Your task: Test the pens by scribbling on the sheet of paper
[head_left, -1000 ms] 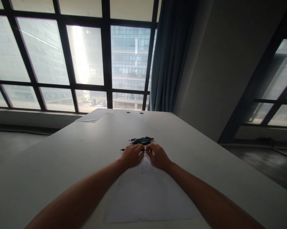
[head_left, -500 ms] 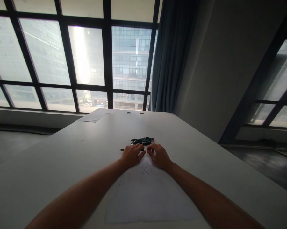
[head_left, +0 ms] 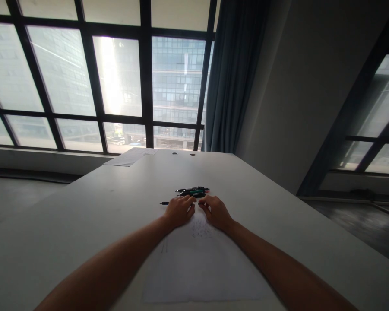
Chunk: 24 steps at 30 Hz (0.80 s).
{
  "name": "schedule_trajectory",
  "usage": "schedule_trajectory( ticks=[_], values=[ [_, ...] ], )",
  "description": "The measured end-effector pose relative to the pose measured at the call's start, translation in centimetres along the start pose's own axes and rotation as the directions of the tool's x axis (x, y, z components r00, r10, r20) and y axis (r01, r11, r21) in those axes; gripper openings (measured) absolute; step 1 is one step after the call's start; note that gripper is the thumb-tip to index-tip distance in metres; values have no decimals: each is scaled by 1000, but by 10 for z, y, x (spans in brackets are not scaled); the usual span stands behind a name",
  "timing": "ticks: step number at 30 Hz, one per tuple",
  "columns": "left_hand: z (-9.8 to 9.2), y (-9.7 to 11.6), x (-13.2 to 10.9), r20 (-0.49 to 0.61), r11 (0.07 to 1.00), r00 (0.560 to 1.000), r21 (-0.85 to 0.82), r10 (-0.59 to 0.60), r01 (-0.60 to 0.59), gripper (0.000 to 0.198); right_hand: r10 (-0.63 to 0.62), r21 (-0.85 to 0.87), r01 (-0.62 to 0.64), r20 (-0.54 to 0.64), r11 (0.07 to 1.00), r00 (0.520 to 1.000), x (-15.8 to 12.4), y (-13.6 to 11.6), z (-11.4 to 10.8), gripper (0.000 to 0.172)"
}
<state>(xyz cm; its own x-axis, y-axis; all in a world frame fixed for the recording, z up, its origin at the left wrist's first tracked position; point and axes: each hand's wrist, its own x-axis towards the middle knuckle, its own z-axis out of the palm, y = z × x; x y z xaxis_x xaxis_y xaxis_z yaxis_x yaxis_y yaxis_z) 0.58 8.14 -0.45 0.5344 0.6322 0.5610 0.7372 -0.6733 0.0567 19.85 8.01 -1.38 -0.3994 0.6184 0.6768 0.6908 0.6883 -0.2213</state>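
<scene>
My left hand (head_left: 179, 211) is closed round a dark pen (head_left: 163, 203), whose end sticks out to the left past the knuckles. Close beside it, my right hand (head_left: 214, 211) pinches something small and dark at its fingertips, too small to make out. A narrow gap parts the two hands. Just beyond the fingers lies a pile of several pens (head_left: 194, 191), mostly black with some green and a touch of red. Beneath my wrists, a sheet of white paper (head_left: 200, 272) carries scribbled marks near its far end and a few thin strokes at its left.
The white table (head_left: 93, 224) stretches toward the windows. More paper sheets (head_left: 126, 157) lie at its far left edge, and two round dark discs (head_left: 183, 153) sit near its far end. A blue curtain (head_left: 228, 86) hangs behind, right of the windows.
My hands have drawn slightly apart. The pen in my left hand has shifted a little to the left, and a gap now shows between the fingertips.
</scene>
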Motion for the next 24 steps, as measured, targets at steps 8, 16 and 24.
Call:
schedule_trajectory(
  ticks=[8, 16, 24],
  values=[
    [2, -4, -1, 2, 999, 1000, -19, 29, -29, 23, -49, 9, 49, 3, 999, 999, 1, 1, 0, 13],
    [3, -4, 0, -20, 999, 999, -10, 48, -48, 21, -36, -5, 36, 25, 999, 999, 1, 0, 1, 15],
    [5, -4, -1, -32, 999, 999, -12, 43, -44, 19, -38, -21, 39, 18, 999, 999, 1, -2, 0, 11]
  ],
)
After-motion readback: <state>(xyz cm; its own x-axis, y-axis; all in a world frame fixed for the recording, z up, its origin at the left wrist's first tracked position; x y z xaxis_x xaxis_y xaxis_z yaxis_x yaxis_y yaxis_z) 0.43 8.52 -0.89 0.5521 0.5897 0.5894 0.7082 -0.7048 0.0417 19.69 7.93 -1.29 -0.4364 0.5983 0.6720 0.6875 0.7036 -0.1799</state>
